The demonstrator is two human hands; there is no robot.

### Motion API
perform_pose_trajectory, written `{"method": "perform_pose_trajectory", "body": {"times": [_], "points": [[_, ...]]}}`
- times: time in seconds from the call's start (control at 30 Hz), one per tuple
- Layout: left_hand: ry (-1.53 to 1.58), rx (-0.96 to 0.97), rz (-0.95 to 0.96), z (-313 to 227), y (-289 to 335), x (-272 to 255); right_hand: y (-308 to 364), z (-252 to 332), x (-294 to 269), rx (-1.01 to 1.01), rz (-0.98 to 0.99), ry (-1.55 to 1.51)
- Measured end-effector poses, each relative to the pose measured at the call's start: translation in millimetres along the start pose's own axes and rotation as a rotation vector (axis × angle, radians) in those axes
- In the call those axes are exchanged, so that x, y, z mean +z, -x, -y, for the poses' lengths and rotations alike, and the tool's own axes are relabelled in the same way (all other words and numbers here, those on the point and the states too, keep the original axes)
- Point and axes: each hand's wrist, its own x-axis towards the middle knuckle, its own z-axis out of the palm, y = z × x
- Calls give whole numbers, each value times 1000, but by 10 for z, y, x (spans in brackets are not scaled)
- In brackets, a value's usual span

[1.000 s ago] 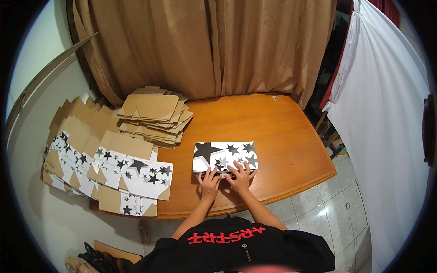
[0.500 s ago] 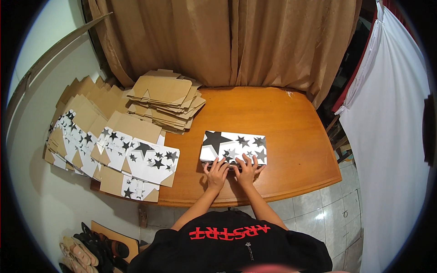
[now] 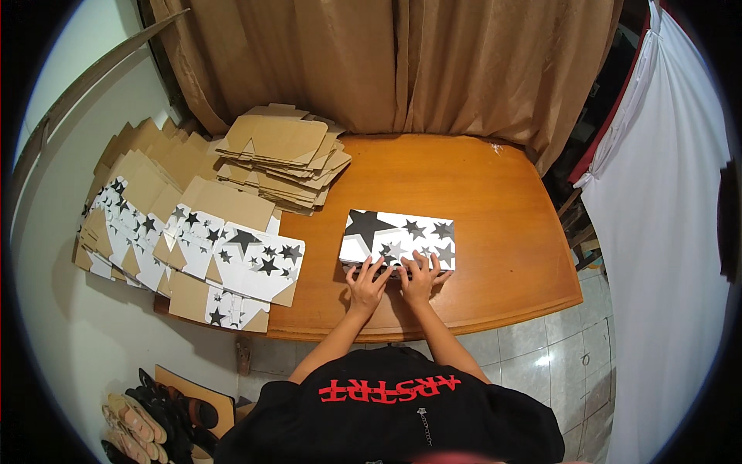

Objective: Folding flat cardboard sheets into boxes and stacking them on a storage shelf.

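I saw a rectangular cardboard box [image 3: 398, 232], white with black and grey stars, on the wooden surface [image 3: 464, 182], its inside hidden, long axis running left to right. The left hand [image 3: 365, 289] and right hand [image 3: 417, 284], fingers spread, touched its near edge. Flattened cardboard sheets [image 3: 232, 203] lay left of the box.

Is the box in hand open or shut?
Top shut: the lid lies flat across the box; left hand and right hand partly hide its front.

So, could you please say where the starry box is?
In the head view, the starry box sits near centre on the wooden table, right of the flattened cartons, with the left hand and right hand at its near edge.
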Motion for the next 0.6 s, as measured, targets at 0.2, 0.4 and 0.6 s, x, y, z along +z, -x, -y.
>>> {"method": "perform_pose_trajectory", "body": {"times": [0.2,0.4,0.6], "points": [[-22,58,36,60,44,10,5,-69,73,-105,-32,138],[-10,61,109,66,14,-49,-77,-227,119,-179,-14,38],[-52,30,162,46,65,26,-94,-135,55,-102,14,-154]]}}
